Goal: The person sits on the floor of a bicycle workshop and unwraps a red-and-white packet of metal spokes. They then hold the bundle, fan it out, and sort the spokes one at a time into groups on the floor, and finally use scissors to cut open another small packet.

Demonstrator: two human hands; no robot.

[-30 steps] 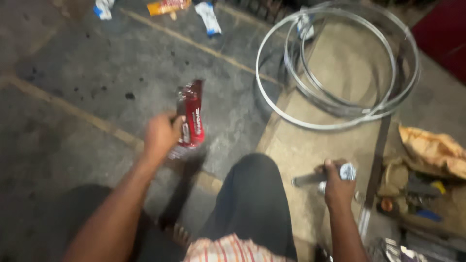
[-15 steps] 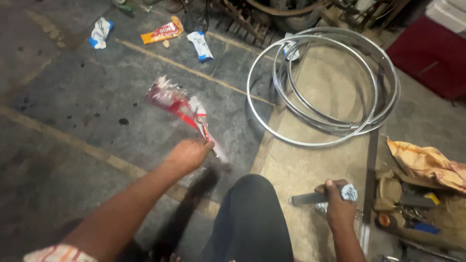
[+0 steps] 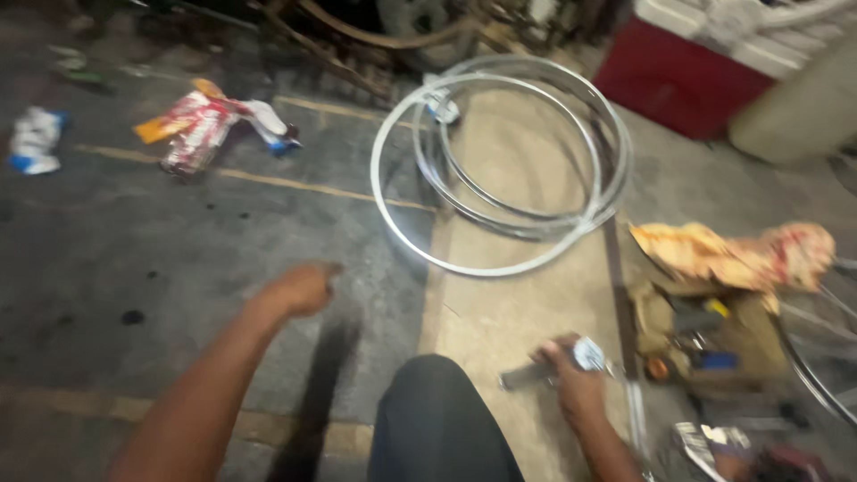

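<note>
Nearest the camera, a dark-clad knee rose from the bottom edge. Just right of it, the right hand was curled shut around a small silvery metal part, held low over the tan strip of floor. To the left, the left hand hung over the dark concrete with its fingers loosely curled and holding nothing. Right of the right hand lay a clutter of tools under a crumpled orange-yellow cloth. Farther off, several shiny metal wheel rims lay overlapping on the floor. Well to the far left, a red-and-white wrapper lay among other scattered packets, well apart from the left hand. A red box stood at the far right.
</note>
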